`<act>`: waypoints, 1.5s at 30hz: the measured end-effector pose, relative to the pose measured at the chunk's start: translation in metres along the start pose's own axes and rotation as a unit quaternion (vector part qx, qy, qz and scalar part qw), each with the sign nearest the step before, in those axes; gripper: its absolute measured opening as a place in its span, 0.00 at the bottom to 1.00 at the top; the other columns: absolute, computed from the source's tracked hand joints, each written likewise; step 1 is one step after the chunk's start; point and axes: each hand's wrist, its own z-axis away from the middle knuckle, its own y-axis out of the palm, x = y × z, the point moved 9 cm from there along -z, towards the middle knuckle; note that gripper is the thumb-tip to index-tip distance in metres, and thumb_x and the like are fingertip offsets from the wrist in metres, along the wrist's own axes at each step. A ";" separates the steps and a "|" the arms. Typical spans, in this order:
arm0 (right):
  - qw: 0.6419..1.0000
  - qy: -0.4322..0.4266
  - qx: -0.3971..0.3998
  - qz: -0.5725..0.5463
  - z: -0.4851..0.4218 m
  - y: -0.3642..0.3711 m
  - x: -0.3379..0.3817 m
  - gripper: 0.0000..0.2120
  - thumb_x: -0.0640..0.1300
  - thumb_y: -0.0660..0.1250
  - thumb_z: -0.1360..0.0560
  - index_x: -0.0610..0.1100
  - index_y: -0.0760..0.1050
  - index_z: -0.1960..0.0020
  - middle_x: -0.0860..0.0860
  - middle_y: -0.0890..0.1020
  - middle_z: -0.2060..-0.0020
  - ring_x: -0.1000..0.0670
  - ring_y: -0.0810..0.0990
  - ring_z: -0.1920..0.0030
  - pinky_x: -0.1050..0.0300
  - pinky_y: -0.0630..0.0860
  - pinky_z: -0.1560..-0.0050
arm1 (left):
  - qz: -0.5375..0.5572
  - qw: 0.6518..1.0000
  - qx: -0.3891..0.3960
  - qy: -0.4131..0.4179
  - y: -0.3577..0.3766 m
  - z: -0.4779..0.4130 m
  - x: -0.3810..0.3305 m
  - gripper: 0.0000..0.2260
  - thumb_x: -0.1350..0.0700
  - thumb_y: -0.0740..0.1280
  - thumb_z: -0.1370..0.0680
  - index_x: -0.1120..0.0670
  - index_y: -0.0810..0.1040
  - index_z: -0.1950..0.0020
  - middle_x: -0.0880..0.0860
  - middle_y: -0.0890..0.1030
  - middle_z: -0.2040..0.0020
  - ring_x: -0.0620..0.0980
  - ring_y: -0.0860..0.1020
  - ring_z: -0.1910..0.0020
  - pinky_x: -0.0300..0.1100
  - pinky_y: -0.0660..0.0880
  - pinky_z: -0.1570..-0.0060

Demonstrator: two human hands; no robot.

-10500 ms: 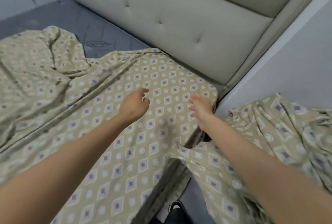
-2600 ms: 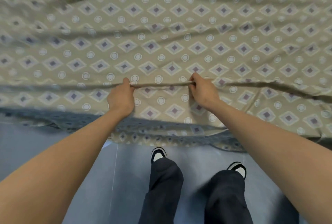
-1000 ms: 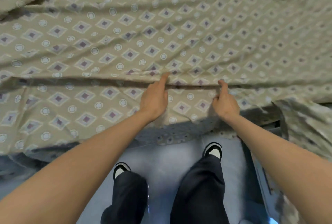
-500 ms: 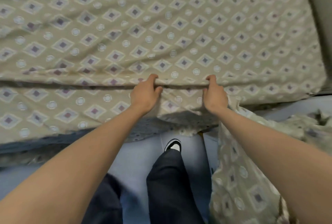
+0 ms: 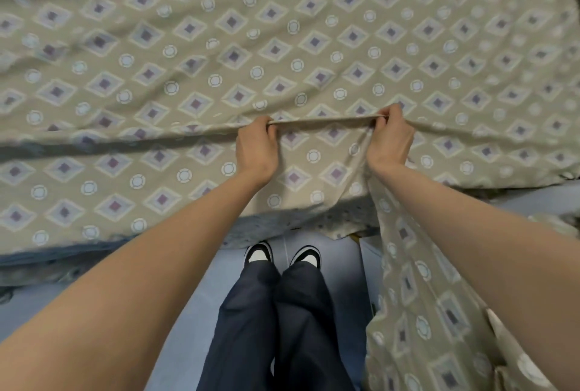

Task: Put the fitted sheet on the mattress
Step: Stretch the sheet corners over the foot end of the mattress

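Observation:
A beige fitted sheet (image 5: 282, 45) with purple diamonds and white circles lies spread over the mattress and fills the upper view. My left hand (image 5: 257, 146) and my right hand (image 5: 390, 136) each pinch a raised fold of the sheet near the bed's near side, stretching a taut ridge between them. The sheet's near part hangs over the mattress side. A dark blue strip of mattress (image 5: 62, 252) shows below the sheet's hem at the lower left. More of the same patterned cloth (image 5: 417, 312) hangs down under my right forearm.
My legs in dark trousers and black-and-white shoes (image 5: 282, 255) stand on a pale blue floor (image 5: 194, 312) close against the bed's side. The hanging cloth fills the lower right corner.
Over the last second my hands moved right along the bed's side. They now pinch the fold up into a tight ridge, and my feet stand together.

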 end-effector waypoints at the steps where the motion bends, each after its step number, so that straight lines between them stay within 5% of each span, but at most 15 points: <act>1: 1.000 0.013 -0.007 -0.013 -0.002 0.000 0.002 0.10 0.37 0.53 0.19 0.40 0.72 0.45 0.47 0.76 0.58 0.48 0.72 0.58 0.57 0.65 0.59 | 0.005 1.000 -0.003 0.000 -0.001 -0.003 -0.001 0.11 0.59 0.57 0.19 0.60 0.78 0.47 0.59 0.82 0.52 0.58 0.78 0.53 0.42 0.66 0.58; 7: 0.997 0.052 -0.013 -0.047 -0.009 0.008 0.007 0.10 0.38 0.52 0.18 0.40 0.71 0.44 0.45 0.77 0.54 0.48 0.71 0.57 0.57 0.65 0.58 | 0.000 1.000 0.009 -0.010 -0.004 -0.018 -0.003 0.12 0.58 0.56 0.18 0.60 0.77 0.48 0.59 0.81 0.51 0.59 0.77 0.52 0.41 0.63 0.58; 11: 0.993 0.078 0.067 -0.063 -0.005 0.019 -0.003 0.09 0.37 0.53 0.19 0.42 0.70 0.42 0.46 0.77 0.49 0.49 0.70 0.54 0.58 0.65 0.54 | 0.012 0.999 0.030 -0.003 0.001 -0.018 -0.006 0.11 0.60 0.56 0.19 0.59 0.74 0.40 0.58 0.81 0.46 0.58 0.77 0.46 0.43 0.69 0.52; 16: 0.985 0.061 0.144 -0.070 -0.008 0.010 -0.012 0.23 0.31 0.54 0.22 0.52 0.60 0.32 0.51 0.79 0.46 0.48 0.78 0.49 0.52 0.76 0.51 | 0.011 0.994 0.099 0.035 0.021 -0.016 -0.030 0.15 0.61 0.60 0.21 0.56 0.70 0.33 0.55 0.80 0.44 0.54 0.77 0.43 0.48 0.74 0.43; 21: 0.983 0.125 0.129 -0.030 -0.028 -0.026 -0.070 0.24 0.39 0.55 0.21 0.57 0.55 0.30 0.44 0.80 0.47 0.42 0.79 0.52 0.44 0.77 0.48 | -0.003 0.980 0.181 0.076 0.067 -0.007 -0.084 0.19 0.59 0.60 0.21 0.54 0.67 0.29 0.57 0.80 0.42 0.57 0.78 0.42 0.50 0.75 0.43; 27: 0.978 0.156 0.128 0.043 -0.065 -0.077 -0.145 0.29 0.37 0.57 0.22 0.56 0.53 0.27 0.43 0.78 0.47 0.39 0.78 0.50 0.47 0.75 0.49 | -0.023 0.968 0.223 0.116 0.132 0.008 -0.154 0.20 0.57 0.59 0.20 0.52 0.64 0.28 0.55 0.79 0.40 0.56 0.79 0.44 0.49 0.76 0.46; 33: 0.977 0.175 0.098 0.068 -0.108 -0.120 -0.215 0.30 0.37 0.58 0.24 0.53 0.54 0.25 0.41 0.70 0.34 0.38 0.72 0.37 0.46 0.71 0.36 | -0.037 0.958 0.249 0.138 0.203 0.016 -0.211 0.19 0.55 0.61 0.21 0.50 0.67 0.30 0.55 0.82 0.47 0.56 0.79 0.46 0.51 0.76 0.48; 37: 0.977 0.174 0.075 0.098 -0.127 -0.131 -0.240 0.24 0.39 0.59 0.22 0.50 0.59 0.28 0.37 0.65 0.34 0.36 0.74 0.41 0.46 0.71 0.37 | -0.034 0.950 0.269 0.155 0.235 0.024 -0.234 0.17 0.55 0.63 0.22 0.50 0.71 0.33 0.54 0.83 0.51 0.55 0.81 0.51 0.49 0.77 0.49; 45: 0.990 0.094 0.008 0.104 -0.147 -0.148 -0.254 0.07 0.39 0.55 0.20 0.39 0.69 0.44 0.39 0.76 0.48 0.38 0.75 0.49 0.49 0.71 0.51 | 0.048 0.959 0.258 0.104 0.273 0.027 -0.255 0.02 0.60 0.60 0.21 0.56 0.71 0.53 0.52 0.83 0.64 0.55 0.82 0.63 0.54 0.80 0.56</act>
